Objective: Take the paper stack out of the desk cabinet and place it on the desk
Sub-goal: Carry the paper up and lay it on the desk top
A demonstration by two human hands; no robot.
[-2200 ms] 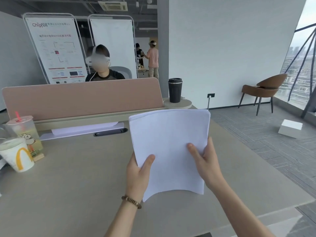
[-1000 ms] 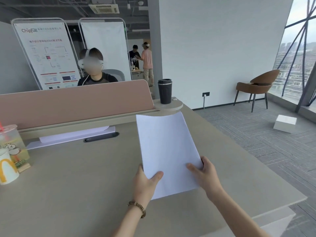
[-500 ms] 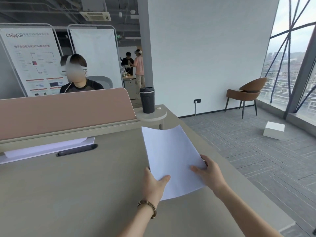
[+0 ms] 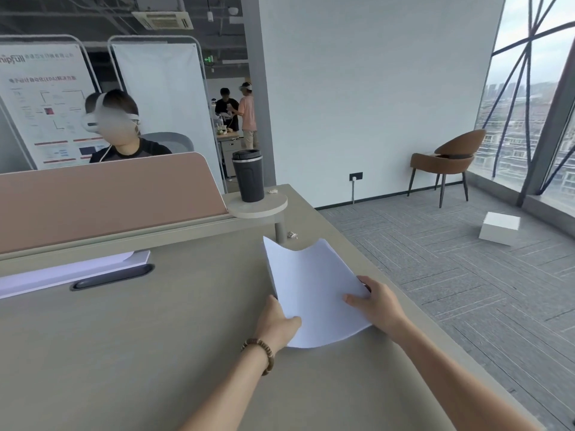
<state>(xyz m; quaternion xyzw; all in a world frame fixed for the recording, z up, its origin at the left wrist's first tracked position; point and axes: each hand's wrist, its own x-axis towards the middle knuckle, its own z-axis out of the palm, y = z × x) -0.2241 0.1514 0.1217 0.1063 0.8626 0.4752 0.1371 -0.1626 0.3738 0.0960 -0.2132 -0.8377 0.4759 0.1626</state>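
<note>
Nearest: two bare forearms reach fwd over the beige desk [image 4: 130, 353]. Left wrist wears a brown bead bracelet [image 4: 261, 353]. Left hand [image 4: 277, 326] is closed on the near-left edge of the paper stack [image 4: 314, 293], thumb lying on top, fingers hidden underneath. Right hand [image 4: 378, 306] grips the stack's right edge, thumb on top, other fingers wrapped under. Stack is white, blank on top, held low over the desk's right part w/ its near edge at or just above the surface; can't tell if it touches. Sheets bow, far corners curling up.

Further back, left: a dark oval cable slot [image 4: 112, 276] in the desktop, a white board-like sheet [image 4: 71, 270] just behind it, under the ledge of a tan-pink divider panel [image 4: 105, 197]. At the divider's right end, a round raised shelf [image 4: 258, 206] carries a black travel mug [image 4: 248, 175]; small crumpled scraps lie near its post and beside the mug.

Beyond the divider: a seated person w/ a white headset, printed poster stands behind. Two more ppl stand far back. Right side: grey carpet, white box [image 4: 499, 228] on the floor, brown chair [image 4: 448, 161] by the window.
</note>
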